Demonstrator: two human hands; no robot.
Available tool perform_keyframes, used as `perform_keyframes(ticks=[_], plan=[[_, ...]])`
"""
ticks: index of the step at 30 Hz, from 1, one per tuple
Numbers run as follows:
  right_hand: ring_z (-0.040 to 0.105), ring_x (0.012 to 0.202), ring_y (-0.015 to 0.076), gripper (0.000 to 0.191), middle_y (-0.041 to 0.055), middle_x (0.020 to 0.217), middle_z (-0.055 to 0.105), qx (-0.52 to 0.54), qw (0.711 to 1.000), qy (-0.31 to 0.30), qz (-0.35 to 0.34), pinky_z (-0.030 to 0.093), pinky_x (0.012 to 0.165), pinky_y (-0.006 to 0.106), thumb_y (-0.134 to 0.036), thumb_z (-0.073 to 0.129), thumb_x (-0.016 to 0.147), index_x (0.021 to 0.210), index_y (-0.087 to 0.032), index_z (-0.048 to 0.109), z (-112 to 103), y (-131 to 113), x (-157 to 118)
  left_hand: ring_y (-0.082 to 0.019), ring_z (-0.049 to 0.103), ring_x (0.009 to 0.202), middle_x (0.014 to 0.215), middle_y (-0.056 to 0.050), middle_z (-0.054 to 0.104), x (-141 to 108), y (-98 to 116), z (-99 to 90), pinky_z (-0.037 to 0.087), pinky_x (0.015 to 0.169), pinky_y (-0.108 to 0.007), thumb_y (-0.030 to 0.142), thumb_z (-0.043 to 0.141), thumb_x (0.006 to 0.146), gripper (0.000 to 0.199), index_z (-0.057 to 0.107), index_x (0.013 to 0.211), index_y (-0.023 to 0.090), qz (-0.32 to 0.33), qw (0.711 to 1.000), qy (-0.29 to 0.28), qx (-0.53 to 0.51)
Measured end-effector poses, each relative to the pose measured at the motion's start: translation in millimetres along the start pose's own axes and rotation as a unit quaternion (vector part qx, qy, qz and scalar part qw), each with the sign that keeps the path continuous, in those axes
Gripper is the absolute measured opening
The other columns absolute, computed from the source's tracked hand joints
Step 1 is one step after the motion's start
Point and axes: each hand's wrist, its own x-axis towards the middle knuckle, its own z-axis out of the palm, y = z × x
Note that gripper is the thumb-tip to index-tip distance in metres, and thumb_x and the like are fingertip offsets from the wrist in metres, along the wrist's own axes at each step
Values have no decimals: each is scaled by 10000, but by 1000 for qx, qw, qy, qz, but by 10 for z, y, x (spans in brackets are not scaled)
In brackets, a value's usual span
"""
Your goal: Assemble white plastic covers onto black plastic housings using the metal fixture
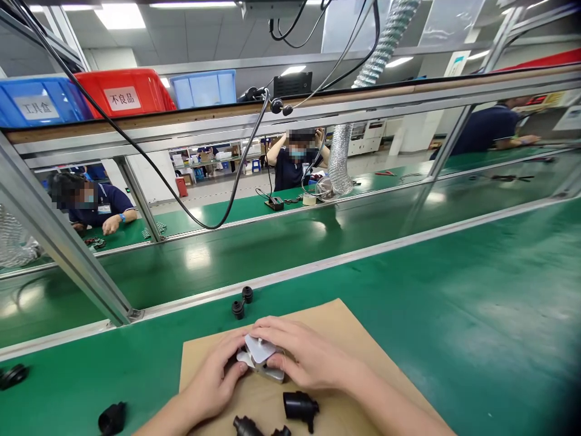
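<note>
On the brown cardboard sheet (345,327) atop the green bench, working from the left: the left hand (213,381) curls in, thumb and fingertips pinching the near-left edge of the small white moulded plastic piece (259,356), which sits between both hands. Over to the right hand (305,357), fingers pressed together, draped over the top and clamping its right side. It looks light, stiff and smooth, likely slippery, so gripping by the edges seems wise. Below, a black plastic elbow fitting (299,407) lies loose; beyond, two black round caps (242,302).
</note>
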Motion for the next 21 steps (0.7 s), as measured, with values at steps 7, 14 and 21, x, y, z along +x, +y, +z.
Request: perform_keyframes(ticks=[7, 14, 21], plan=[[556, 1337, 289, 642, 91, 1481, 569, -47, 999, -17, -1, 500, 1124, 449, -46, 589, 972, 1546, -322, 508, -33, -72, -1, -294, 465, 1541, 1673, -64, 491, -25, -23, 12, 369, 1319, -511, 302, 556, 1095, 510, 465, 1595, 349, -19, 1000, -1, -13], [604, 1181, 262, 532, 60, 1313, 629, -40, 999, 2, 23, 526, 1023, 398, -154, 737, 961, 1448, -306, 588, -22, -80, 34, -335, 463, 1536, 1671, -107, 481, -44, -59, 26, 356, 1315, -557, 370, 629, 1063, 634, 389, 1648, 326, -60, 997, 11, -46], [552, 1280, 304, 860, 82, 1397, 583, -13, 999, 12, 44, 483, 1089, 446, -275, 858, 855, 1607, -314, 443, 63, 60, 30, -323, 503, 1495, 1661, -136, 478, -26, 63, 25, 355, 1302, -552, 354, 641, 1064, 749, 247, 1700, 343, -46, 995, 7, -92]])
